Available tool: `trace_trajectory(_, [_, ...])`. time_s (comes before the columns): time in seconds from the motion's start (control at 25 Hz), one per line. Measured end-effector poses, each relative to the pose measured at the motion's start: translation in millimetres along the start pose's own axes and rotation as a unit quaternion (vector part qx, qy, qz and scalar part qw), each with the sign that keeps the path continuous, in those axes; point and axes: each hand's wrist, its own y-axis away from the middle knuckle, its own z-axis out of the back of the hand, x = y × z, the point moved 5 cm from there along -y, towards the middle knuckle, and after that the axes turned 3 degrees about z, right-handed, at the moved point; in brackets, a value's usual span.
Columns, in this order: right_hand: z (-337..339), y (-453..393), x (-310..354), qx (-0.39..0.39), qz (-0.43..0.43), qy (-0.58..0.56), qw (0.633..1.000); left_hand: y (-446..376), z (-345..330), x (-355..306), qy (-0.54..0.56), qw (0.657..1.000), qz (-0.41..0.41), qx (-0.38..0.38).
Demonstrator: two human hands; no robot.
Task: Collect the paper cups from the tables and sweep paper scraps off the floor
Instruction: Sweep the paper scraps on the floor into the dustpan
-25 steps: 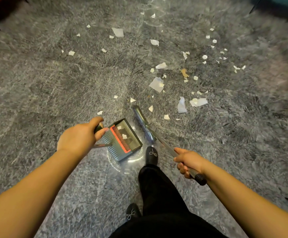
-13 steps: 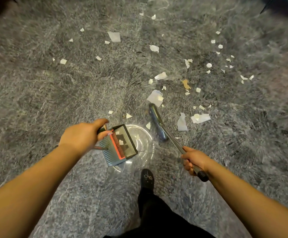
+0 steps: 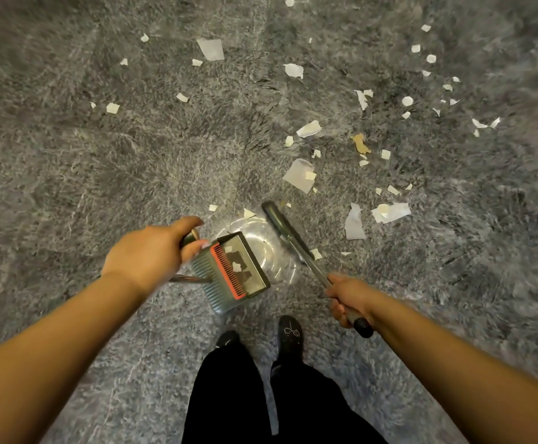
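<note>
left hand [image 3: 147, 251] gripping dustpan [image 3: 234, 270] handle, right hand [image 3: 349, 299] gripping broom [image 3: 288, 233], paper scraps [image 3: 299, 175] on floor [image 3: 69, 155]

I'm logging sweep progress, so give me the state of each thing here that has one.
Left hand: grips the dustpan handle.
Right hand: grips the broom handle.
Dustpan: on the floor, a few paper scraps inside.
Broom: head down on the floor, beside the dustpan.
Paper scraps: most scattered on the floor, not yet swept.
</note>
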Motion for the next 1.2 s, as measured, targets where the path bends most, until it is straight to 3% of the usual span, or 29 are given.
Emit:
trace_trajectory(0.28, [-75,27,-34,0.064,-0.049,-0.073,0.994,-9,2,11,0.02,1.0,-0.019,-0.012])
trace_trajectory(0.52, [-119,63,-51,0.073,-0.021,-0.071,0.995,5,-6,9,0.022,0.999,-0.03,0.007])
trace_trajectory(0.72, [-121,84,-67,0.046,0.009,-0.091,0.995,7,0,23,0.047,0.998,-0.03,0.023])
trace_trajectory(1.04, [-90,89,-91,0.009,0.05,-0.192,0.98,10,8,23,0.014,0.988,-0.148,0.041])
trace_trajectory(1.2, [-75,71,-87,-0.018,0.057,-0.205,0.977,5,5,23,-0.008,0.986,-0.163,0.029])
